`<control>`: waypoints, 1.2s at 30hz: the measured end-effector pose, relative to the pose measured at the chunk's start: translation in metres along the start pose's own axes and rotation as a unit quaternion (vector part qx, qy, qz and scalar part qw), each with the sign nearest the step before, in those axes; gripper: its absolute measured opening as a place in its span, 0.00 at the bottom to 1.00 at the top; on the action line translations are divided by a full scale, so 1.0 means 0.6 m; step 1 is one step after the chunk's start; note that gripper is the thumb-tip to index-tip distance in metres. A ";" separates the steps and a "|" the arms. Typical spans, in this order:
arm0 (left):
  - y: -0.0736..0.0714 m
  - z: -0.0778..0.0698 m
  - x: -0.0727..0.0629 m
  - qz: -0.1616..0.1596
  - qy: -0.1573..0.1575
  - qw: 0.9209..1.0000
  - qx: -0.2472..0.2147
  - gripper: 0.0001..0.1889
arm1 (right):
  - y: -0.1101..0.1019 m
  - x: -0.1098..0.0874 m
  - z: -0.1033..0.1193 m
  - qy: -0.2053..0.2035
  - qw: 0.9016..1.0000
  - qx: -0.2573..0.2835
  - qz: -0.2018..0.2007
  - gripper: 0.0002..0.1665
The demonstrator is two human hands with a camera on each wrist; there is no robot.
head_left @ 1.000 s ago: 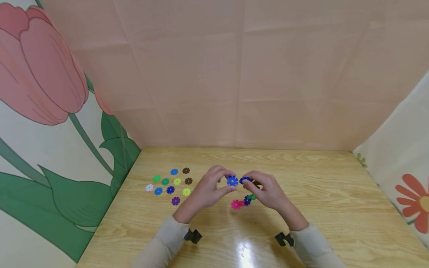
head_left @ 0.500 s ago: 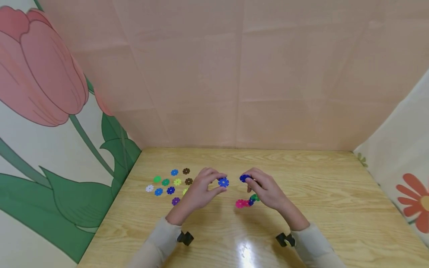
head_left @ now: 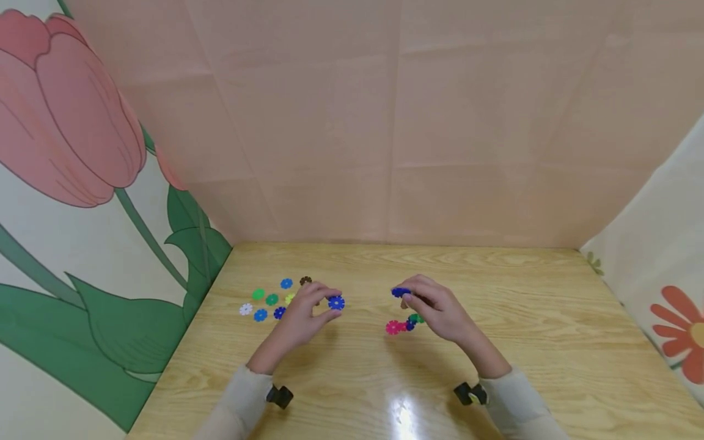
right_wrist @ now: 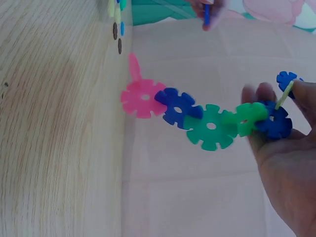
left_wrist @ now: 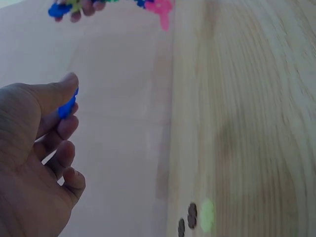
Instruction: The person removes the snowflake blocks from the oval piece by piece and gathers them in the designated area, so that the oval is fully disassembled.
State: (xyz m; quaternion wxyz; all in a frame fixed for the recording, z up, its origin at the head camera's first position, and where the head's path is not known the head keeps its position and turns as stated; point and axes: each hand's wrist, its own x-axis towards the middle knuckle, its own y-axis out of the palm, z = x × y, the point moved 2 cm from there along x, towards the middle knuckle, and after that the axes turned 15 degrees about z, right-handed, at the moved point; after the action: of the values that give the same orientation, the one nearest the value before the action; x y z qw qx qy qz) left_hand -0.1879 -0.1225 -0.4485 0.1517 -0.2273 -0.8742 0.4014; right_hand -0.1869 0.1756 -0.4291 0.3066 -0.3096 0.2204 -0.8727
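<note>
My left hand (head_left: 297,315) pinches a blue notched snowflake disc (head_left: 337,303) between thumb and fingers, above the table. In the left wrist view that blue disc is seen nearly edge-on. Across a gap to the right, my right hand (head_left: 437,308) holds up a chain of interlocked snowflake discs. The right wrist view shows its hanging pink disc (right_wrist: 144,98), a dark blue disc (right_wrist: 178,107), a teal disc (right_wrist: 211,127) and a light green disc (right_wrist: 252,117). Near the fingers are another dark blue disc (right_wrist: 274,121), a yellow one seen edge-on and a blue end disc (right_wrist: 287,80).
Several loose discs lie on the left of the wooden table (head_left: 506,342), among them a white disc (head_left: 245,310), a green disc (head_left: 258,294) and a brown disc (head_left: 305,281). My left hand and forearm cover part of this group. A pink cloth (head_left: 385,122) hangs behind the table.
My left hand has moved left with the blue disc, away from the chain and over the loose discs. The right hand stays nearly in place, the chain shifting slightly under it.
</note>
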 end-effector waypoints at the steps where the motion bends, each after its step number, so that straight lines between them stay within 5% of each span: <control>1: -0.002 0.007 -0.003 -0.001 -0.004 1.000 -0.004 0.18 | 0.000 0.000 0.000 0.004 1.000 -0.009 -0.004 0.16; 11: -0.023 0.073 -0.041 -0.011 -0.054 0.998 -0.036 0.18 | -0.006 -0.001 0.001 0.049 0.998 -0.033 -0.009 0.13; 19: -0.037 0.119 -0.077 -0.030 -0.099 0.993 -0.061 0.19 | -0.007 -0.005 0.000 0.022 0.999 -0.050 0.003 0.19; 26: -0.042 0.156 -0.101 -0.042 -0.135 0.987 -0.079 0.21 | -0.007 -0.012 -0.007 0.070 0.997 -0.034 0.004 0.19; 36: -0.051 0.198 -0.133 -0.048 -0.158 0.985 -0.053 0.20 | -0.009 -0.019 -0.008 0.083 0.996 -0.035 0.000 0.20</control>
State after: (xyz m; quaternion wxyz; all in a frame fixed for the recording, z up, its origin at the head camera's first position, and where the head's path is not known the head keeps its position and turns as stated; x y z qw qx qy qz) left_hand -0.1815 -0.2567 -0.5068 0.0181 -0.1266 -0.9169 0.3780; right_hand -0.1852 0.1877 -0.4341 0.2760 -0.2470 0.2753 -0.8871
